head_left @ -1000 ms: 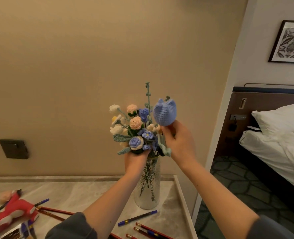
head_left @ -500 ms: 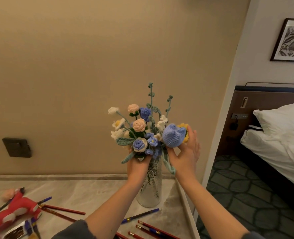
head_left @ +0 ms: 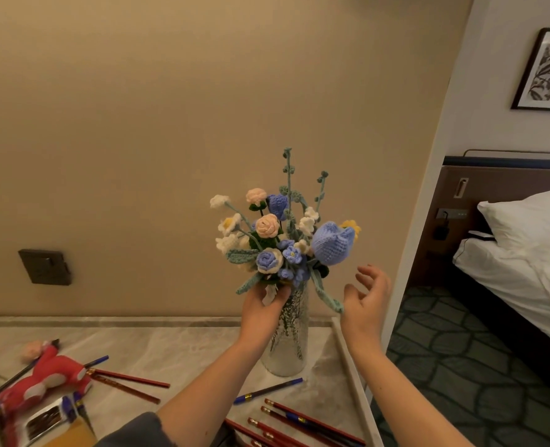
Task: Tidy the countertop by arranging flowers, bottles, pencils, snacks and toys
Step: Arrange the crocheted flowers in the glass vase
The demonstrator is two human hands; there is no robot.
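Flowers (head_left: 280, 240): knitted bunch, stems in glass vase (head_left: 286, 346); large blue tulip (head_left: 331, 243) at right edge.
Left hand (head_left: 262, 312): fingers curled round stems at vase mouth, likely steadying bunch.
Right hand (head_left: 367, 301): just right of vase, fingers loose and spread, holding nothing.
Vase: upright, back-right corner of bench (head_left: 186, 346).
Pencils (head_left: 299, 421): loose in front of vase.
Red toy (head_left: 51, 379): well left of vase.

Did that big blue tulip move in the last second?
Yes. The blue tulip sank lower, toward the glass vase, and now sits at the right edge of the bunch; the right hand has let go of it.
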